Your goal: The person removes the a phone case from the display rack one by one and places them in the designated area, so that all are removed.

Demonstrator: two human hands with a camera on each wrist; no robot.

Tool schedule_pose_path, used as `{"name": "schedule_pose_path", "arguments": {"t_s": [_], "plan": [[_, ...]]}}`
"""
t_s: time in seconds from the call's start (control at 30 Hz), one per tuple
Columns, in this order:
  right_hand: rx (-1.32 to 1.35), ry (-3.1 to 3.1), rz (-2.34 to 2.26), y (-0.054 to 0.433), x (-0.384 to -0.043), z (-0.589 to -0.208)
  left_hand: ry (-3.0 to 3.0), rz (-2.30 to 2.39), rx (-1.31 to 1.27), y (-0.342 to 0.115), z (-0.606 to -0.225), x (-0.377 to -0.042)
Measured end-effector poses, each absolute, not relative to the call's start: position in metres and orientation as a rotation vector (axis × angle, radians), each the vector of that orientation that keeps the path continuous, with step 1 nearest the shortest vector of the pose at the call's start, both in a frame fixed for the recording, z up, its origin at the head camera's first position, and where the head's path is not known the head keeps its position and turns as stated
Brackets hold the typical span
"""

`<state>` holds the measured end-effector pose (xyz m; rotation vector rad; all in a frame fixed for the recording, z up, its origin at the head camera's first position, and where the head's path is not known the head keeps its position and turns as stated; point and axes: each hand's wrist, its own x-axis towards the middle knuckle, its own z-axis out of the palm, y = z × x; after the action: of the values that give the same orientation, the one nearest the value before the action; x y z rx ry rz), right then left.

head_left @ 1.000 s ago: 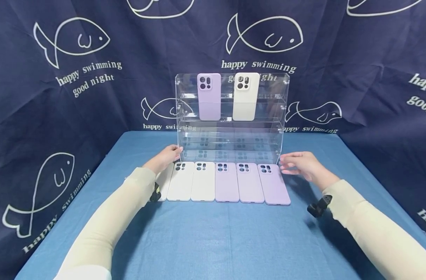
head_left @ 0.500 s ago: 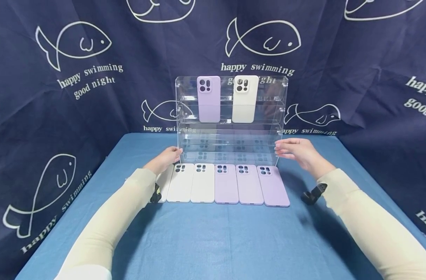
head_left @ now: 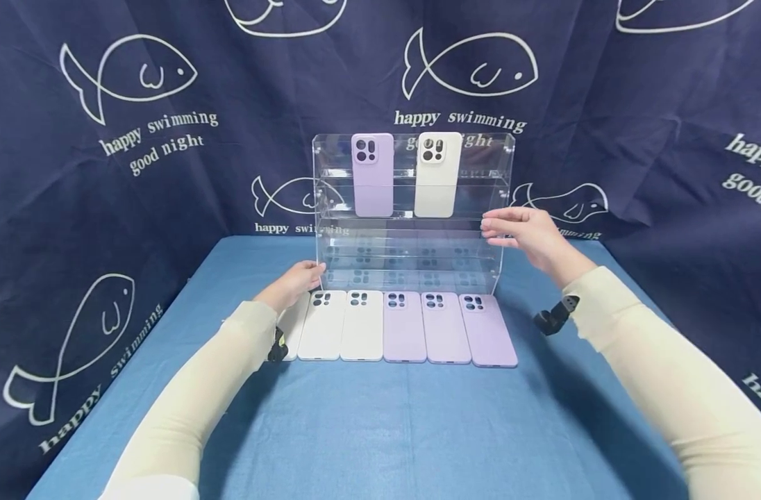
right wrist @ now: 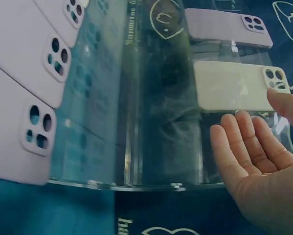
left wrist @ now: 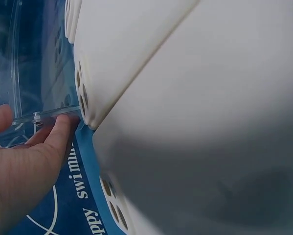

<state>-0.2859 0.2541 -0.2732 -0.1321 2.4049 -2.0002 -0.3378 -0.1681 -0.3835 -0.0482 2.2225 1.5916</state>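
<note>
A clear acrylic display stand (head_left: pixel 412 243) rises at the back of the blue table. On its upper tier lean a purple phone case (head_left: pixel 373 177) and a white phone case (head_left: pixel 438 177). My left hand (head_left: pixel 296 281) touches the stand's lower left side; in the left wrist view its fingertips (left wrist: pixel 63 120) rest against the side panel. Raised beside the stand's right side, my right hand (head_left: pixel 530 235) has extended fingers and holds nothing. Before the stand lie three purple cases (head_left: pixel 405 333) and three white cases (head_left: pixel 363 333), the leftmost white one partly hidden by my left arm.
A dark blue curtain (head_left: pixel 255 104) with white fish drawings hangs behind the table. The blue tablecloth (head_left: pixel 380 423) stretches in front of the row of cases. Lower tiers of the stand reflect the lying cases.
My right hand has risen along the stand's right side, from its lower corner to about mid-height, shifting slightly left. The left hand and the cases stay in place.
</note>
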Motion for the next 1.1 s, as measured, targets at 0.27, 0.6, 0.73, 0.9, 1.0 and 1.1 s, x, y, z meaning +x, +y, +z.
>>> {"name": "schedule_pose_path", "arguments": {"t_s": [0.27, 0.6, 0.73, 0.9, 1.0, 1.1], "plan": [[-0.204, 2.534, -1.989, 0.244, -0.300, -0.241, 2.238, 1.620, -0.090, -0.169, -0.383, -0.339], [-0.139, 2.477, -2.077, 0.222, -0.318, -0.217, 2.260, 1.555, -0.091, -0.170, -0.379, -0.339], [-0.065, 2.423, -2.165, 0.218, -0.325, -0.210, 2.278, 1.533, -0.078, -0.168, -0.374, -0.339], [-0.001, 2.380, -2.258, 0.212, -0.337, -0.208, 2.301, 1.534, -0.081, -0.166, -0.375, -0.340], [0.048, 2.362, -2.313, 0.207, -0.344, -0.211, 2.301, 1.540, -0.083, -0.165, -0.378, -0.341], [0.091, 2.397, -2.313, 0.203, -0.350, -0.215, 2.296, 1.551, -0.076, -0.164, -0.383, -0.342]]}}
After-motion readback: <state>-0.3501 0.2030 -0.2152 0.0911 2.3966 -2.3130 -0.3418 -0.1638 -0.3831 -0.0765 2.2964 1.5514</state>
